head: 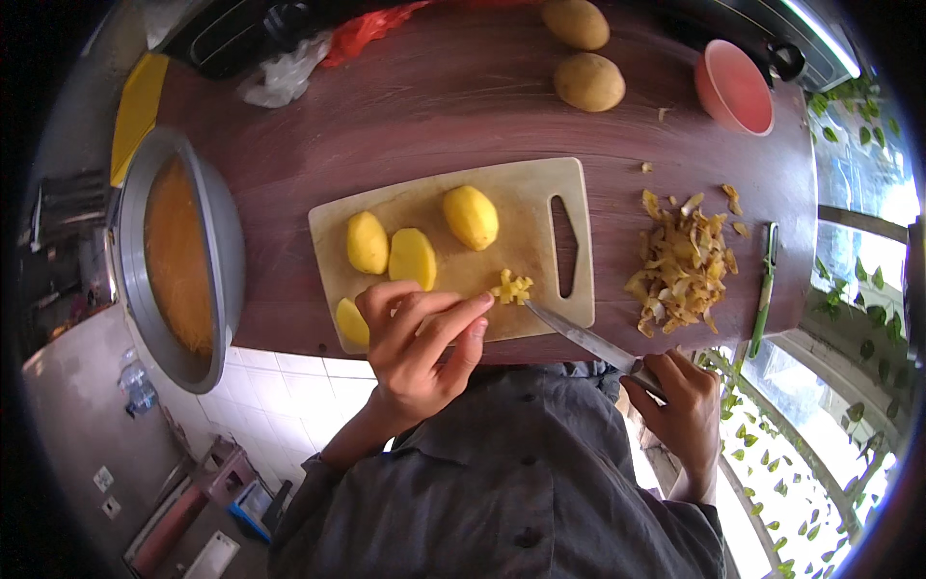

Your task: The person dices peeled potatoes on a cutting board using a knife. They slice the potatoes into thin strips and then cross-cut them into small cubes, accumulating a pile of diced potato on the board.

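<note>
My right hand [680, 398] is closed round the handle of a kitchen knife [579, 336], whose tip rests by a small heap of diced potato [512, 287] on the wooden cutting board [528, 188]. Over the board's near edge is my left hand [427, 340], fingers bent, its fingertips beside the diced bits; whether it pinches a piece I cannot tell. Behind it lie a peeled potato [367, 242], a cut potato [414, 259] with a flat face up, and another peeled potato [470, 217]. A further yellow potato piece [352, 321] is partly hidden by my left hand.
Potato peelings [684, 264] are piled right of the board, with a green-handled peeler [763, 297] beyond. Two unpeeled potatoes [589, 82] and a pink bowl [734, 88] stand towards the back. A large grey basin [226, 253] of orange-brown contents is at the left; plastic bags [286, 72] lie behind.
</note>
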`<state>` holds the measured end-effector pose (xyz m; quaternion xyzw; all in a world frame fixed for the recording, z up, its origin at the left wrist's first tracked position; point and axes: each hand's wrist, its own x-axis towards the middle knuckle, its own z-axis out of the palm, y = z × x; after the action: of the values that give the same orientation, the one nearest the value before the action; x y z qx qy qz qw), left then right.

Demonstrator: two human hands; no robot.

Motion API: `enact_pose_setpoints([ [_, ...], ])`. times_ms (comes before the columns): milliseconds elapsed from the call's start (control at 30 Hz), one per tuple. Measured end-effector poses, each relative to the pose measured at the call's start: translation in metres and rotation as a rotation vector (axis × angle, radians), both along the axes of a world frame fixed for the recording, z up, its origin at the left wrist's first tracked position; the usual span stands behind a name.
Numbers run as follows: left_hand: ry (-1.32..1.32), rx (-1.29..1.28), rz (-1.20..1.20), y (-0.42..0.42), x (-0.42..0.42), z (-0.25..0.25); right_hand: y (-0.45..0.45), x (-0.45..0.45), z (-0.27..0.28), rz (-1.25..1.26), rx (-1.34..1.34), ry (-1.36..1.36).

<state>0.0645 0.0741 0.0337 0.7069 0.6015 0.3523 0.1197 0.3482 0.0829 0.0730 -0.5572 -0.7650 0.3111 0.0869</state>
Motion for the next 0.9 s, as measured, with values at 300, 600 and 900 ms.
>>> enact_pose_setpoints([
  [300,0.174,-0.03,0.304,-0.051,-0.066,-0.004,-0.016,-0.049,-0.013,0.117,-0.253,0.178],
  [600,0.275,-0.118,0.298,-0.07,-0.067,-0.018,-0.019,-0.129,-0.034,0.245,-0.372,0.333],
  [900,0.211,-0.071,0.281,-0.07,-0.07,-0.024,-0.023,-0.141,-0.034,0.291,-0.189,0.2],
])
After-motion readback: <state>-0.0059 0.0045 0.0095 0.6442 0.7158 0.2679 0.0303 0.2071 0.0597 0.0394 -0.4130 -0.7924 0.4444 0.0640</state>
